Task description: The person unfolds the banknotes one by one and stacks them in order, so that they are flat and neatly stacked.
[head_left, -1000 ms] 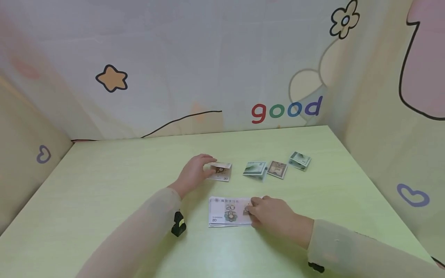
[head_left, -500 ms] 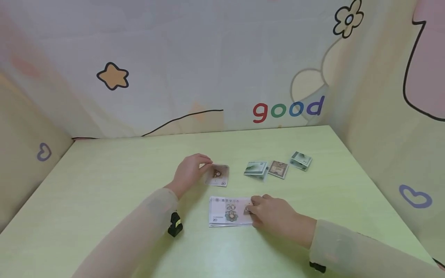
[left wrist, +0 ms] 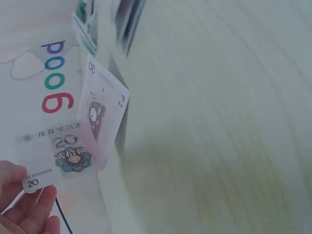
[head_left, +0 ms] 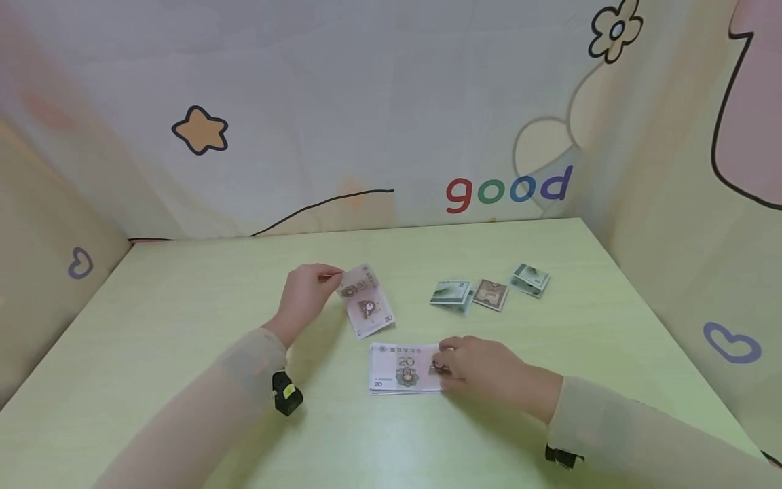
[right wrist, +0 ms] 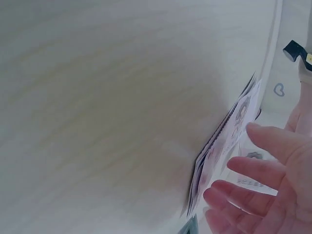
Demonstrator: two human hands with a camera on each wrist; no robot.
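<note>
Across the pale-green table (head_left: 183, 305), my right hand (head_left: 491, 372) lay loosely spread at the right end of the 20-yuan stack (head_left: 391, 370); beyond it, my left hand (head_left: 305, 295) pinched the single 20-yuan note (head_left: 368, 305) by a corner, now unfolded, drawn left. Three folded notes (head_left: 451, 292) stayed put.

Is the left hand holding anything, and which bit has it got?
Yes, the left hand pinches a 20-yuan play banknote by one corner, next to its small printed 20.

Pale green tabletop (head_left: 183, 305) against cartoon-printed backdrop (head_left: 336, 102); orange star (head_left: 200, 130), cream flower (head_left: 616, 30).
</note>
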